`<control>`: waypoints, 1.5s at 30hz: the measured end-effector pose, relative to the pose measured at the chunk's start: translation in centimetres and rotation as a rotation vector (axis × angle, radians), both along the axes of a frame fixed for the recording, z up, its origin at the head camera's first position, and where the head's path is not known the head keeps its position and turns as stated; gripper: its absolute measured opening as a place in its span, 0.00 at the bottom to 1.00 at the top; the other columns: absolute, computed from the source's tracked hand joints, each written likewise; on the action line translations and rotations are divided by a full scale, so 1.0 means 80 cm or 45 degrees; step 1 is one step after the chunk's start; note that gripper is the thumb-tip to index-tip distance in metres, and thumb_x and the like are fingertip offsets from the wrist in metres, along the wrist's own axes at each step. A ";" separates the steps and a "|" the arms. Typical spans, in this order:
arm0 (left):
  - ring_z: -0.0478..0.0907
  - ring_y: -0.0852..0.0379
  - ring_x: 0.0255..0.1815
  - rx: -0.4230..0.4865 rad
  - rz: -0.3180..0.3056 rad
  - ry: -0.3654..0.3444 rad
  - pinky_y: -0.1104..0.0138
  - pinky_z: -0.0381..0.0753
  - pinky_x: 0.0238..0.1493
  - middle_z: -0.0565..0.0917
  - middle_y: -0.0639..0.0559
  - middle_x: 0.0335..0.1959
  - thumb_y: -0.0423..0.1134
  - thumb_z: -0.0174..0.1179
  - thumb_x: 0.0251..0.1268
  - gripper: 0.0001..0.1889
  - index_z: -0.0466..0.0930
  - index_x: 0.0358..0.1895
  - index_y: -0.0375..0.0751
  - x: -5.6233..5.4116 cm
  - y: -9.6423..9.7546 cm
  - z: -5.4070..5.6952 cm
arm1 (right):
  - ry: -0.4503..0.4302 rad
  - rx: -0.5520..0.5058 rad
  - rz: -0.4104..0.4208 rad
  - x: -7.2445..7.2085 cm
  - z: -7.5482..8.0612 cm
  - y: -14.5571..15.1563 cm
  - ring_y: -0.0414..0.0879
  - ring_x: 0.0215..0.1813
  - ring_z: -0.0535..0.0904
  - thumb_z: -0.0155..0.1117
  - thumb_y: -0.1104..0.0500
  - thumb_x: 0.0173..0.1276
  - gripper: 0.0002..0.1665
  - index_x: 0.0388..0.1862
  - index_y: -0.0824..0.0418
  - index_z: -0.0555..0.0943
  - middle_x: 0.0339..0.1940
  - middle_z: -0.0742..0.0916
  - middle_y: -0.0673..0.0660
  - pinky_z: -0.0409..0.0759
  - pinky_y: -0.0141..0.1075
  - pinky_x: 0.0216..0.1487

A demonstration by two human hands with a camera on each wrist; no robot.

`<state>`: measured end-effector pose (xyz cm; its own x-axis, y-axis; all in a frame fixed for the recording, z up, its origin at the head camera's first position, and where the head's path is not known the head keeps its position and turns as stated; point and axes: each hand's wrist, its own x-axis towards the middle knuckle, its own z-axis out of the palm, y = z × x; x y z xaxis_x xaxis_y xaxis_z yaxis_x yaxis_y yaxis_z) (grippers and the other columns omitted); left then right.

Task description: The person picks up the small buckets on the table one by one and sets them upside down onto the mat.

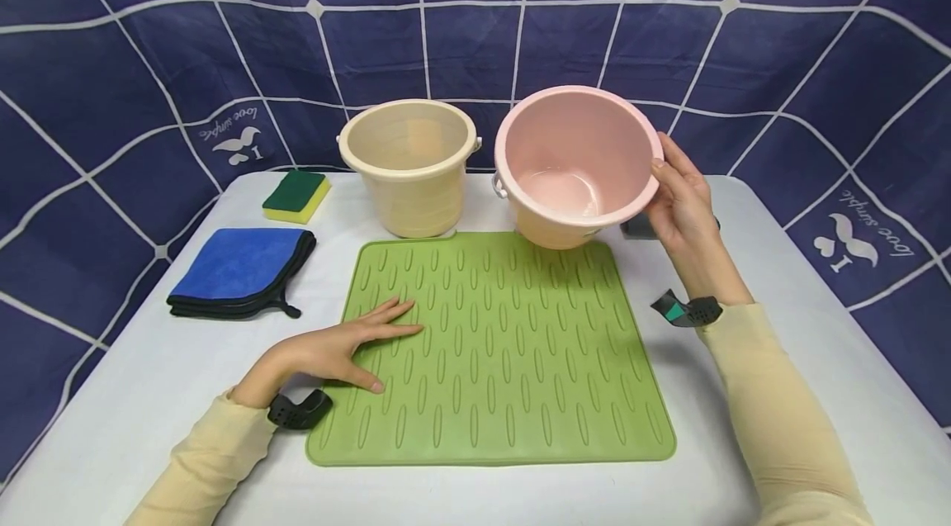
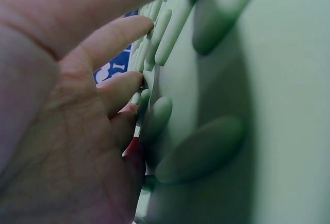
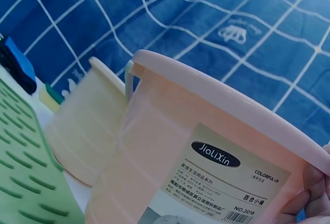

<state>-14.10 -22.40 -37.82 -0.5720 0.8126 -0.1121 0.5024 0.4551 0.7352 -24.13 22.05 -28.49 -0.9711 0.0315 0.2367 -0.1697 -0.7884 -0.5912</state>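
The right hand [image 1: 683,210] is pinching the pink bucket [image 1: 574,167] by its rim, ideally firmly against tipping; the left hand [image 1: 338,349], fingers spread, is touching the green ribbed mat [image 1: 499,348].

Dark blue cloth [image 1: 475,47], crossed by wavy white grid lines [image 1: 475,5], hangs behind the white table [image 1: 475,497] and along its left and right sides. Pale diamonds [image 1: 315,8] mark some crossings. 2 white moustache prints [image 1: 853,237], 1 per side, carry the words "love simple" upside down. The table's far corners are rounded; light on its top is soft.
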 end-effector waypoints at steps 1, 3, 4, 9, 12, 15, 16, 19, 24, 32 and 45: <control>0.30 0.38 0.71 -0.001 -0.001 0.001 0.34 0.40 0.60 0.42 0.38 0.74 0.49 0.67 0.53 0.42 0.59 0.71 0.42 -0.001 0.000 0.000 | 0.022 -0.004 0.011 0.006 0.000 0.002 0.52 0.69 0.59 0.49 0.80 0.64 0.37 0.72 0.69 0.54 0.64 0.70 0.63 0.55 0.42 0.65; 0.30 0.37 0.71 -0.001 -0.003 0.002 0.34 0.41 0.60 0.42 0.38 0.74 0.49 0.67 0.54 0.42 0.59 0.71 0.43 -0.001 0.001 -0.001 | 0.071 0.002 0.033 0.017 -0.001 0.007 0.52 0.65 0.65 0.48 0.80 0.64 0.35 0.71 0.71 0.56 0.63 0.71 0.64 0.61 0.41 0.62; 0.30 0.37 0.71 -0.001 -0.003 0.000 0.34 0.41 0.60 0.42 0.38 0.74 0.49 0.67 0.54 0.42 0.59 0.71 0.43 -0.002 0.002 0.000 | 0.093 0.005 0.041 0.022 -0.002 0.010 0.52 0.62 0.69 0.48 0.80 0.65 0.33 0.70 0.71 0.58 0.62 0.72 0.64 0.65 0.41 0.61; 0.32 0.40 0.72 0.004 0.077 -0.049 0.36 0.42 0.62 0.43 0.40 0.74 0.49 0.66 0.56 0.43 0.54 0.73 0.46 -0.001 0.003 0.007 | 0.170 0.021 0.089 0.046 -0.006 0.017 0.53 0.52 0.76 0.46 0.79 0.67 0.25 0.63 0.72 0.69 0.56 0.77 0.65 0.76 0.39 0.50; 0.39 0.44 0.72 0.113 0.211 -0.114 0.41 0.45 0.64 0.46 0.44 0.74 0.45 0.60 0.64 0.40 0.48 0.75 0.46 0.001 0.011 0.024 | 0.200 0.044 0.107 0.057 -0.007 0.020 0.53 0.51 0.77 0.43 0.80 0.67 0.25 0.62 0.72 0.71 0.57 0.77 0.65 0.77 0.38 0.50; 0.47 0.45 0.71 0.327 0.307 -0.172 0.47 0.52 0.65 0.50 0.44 0.73 0.39 0.50 0.72 0.34 0.45 0.75 0.48 0.005 0.031 0.053 | 0.231 0.084 0.108 0.066 -0.009 0.024 0.52 0.51 0.77 0.40 0.81 0.67 0.26 0.63 0.72 0.69 0.57 0.75 0.66 0.77 0.38 0.49; 0.50 0.45 0.71 0.406 0.314 -0.186 0.48 0.54 0.64 0.51 0.44 0.73 0.37 0.47 0.73 0.32 0.44 0.75 0.48 0.008 0.040 0.064 | 0.245 0.096 0.106 0.067 -0.010 0.024 0.52 0.51 0.77 0.39 0.81 0.67 0.27 0.63 0.72 0.69 0.57 0.75 0.66 0.77 0.37 0.48; 0.55 0.45 0.69 0.607 0.294 -0.252 0.50 0.61 0.62 0.52 0.45 0.73 0.38 0.41 0.76 0.29 0.43 0.75 0.54 0.015 0.071 0.097 | 0.278 0.117 0.102 0.072 -0.012 0.023 0.51 0.49 0.77 0.38 0.82 0.66 0.27 0.63 0.73 0.68 0.56 0.75 0.66 0.78 0.36 0.46; 0.66 0.43 0.63 0.816 0.326 -0.460 0.54 0.70 0.57 0.61 0.40 0.69 0.48 0.36 0.77 0.30 0.36 0.75 0.60 0.022 0.114 0.134 | 0.308 0.141 0.116 0.076 -0.016 0.021 0.47 0.42 0.76 0.41 0.83 0.65 0.28 0.63 0.73 0.69 0.54 0.75 0.65 0.79 0.27 0.35; 0.67 0.49 0.62 0.729 0.510 -0.632 0.52 0.63 0.62 0.76 0.42 0.57 0.50 0.42 0.74 0.35 0.33 0.75 0.51 -0.002 0.141 0.134 | 0.371 0.212 0.114 0.078 -0.019 0.024 0.46 0.43 0.75 0.44 0.82 0.65 0.27 0.64 0.73 0.68 0.53 0.76 0.66 0.77 0.26 0.31; 0.49 0.40 0.70 0.867 0.585 -0.707 0.44 0.65 0.56 0.42 0.40 0.74 0.36 0.50 0.71 0.37 0.40 0.76 0.55 -0.013 0.166 0.096 | 0.433 0.355 0.128 0.086 -0.027 0.019 0.46 0.45 0.75 0.43 0.81 0.65 0.28 0.65 0.72 0.67 0.47 0.77 0.63 0.79 0.32 0.43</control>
